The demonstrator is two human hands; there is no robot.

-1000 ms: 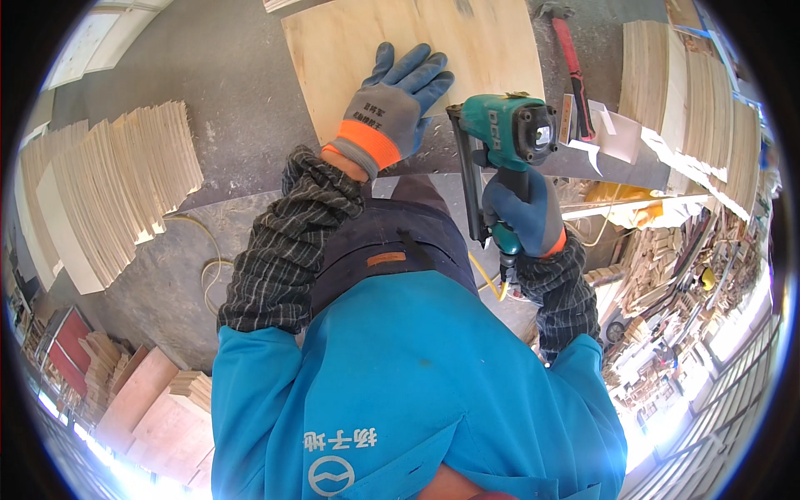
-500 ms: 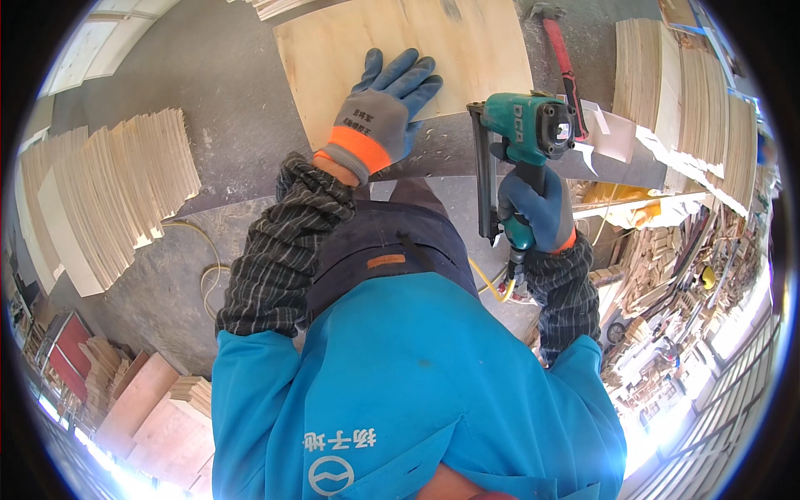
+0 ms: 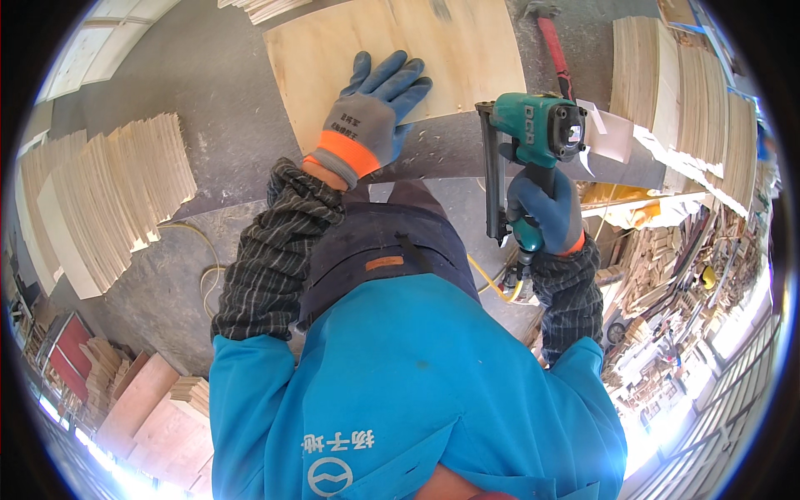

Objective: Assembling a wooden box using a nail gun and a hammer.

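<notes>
My left hand (image 3: 369, 114), in a grey and blue glove with an orange cuff, rests with fingers spread on the near edge of a plywood sheet (image 3: 467, 58). The sheet lies flat on a dark worktable (image 3: 237, 125). My right hand (image 3: 547, 207), gloved alike, is wrapped round the handle of a teal and black pneumatic nail gun (image 3: 533, 129). The gun is held up to the right of the sheet, in front of the table's near edge. A yellow air hose (image 3: 498, 287) runs from below its handle.
A hammer (image 3: 553, 50) with a red and black handle lies right of the sheet. Stacked plywood strips stand at left (image 3: 125, 183) and at right (image 3: 700, 100). A pale paper piece (image 3: 611, 137) sits by the right stack. Wood offcuts (image 3: 658, 275) are heaped at the lower right.
The nail gun and my right hand have shifted slightly right. My left hand and the plywood sheet sit a little further left in view. Both grips are unchanged.
</notes>
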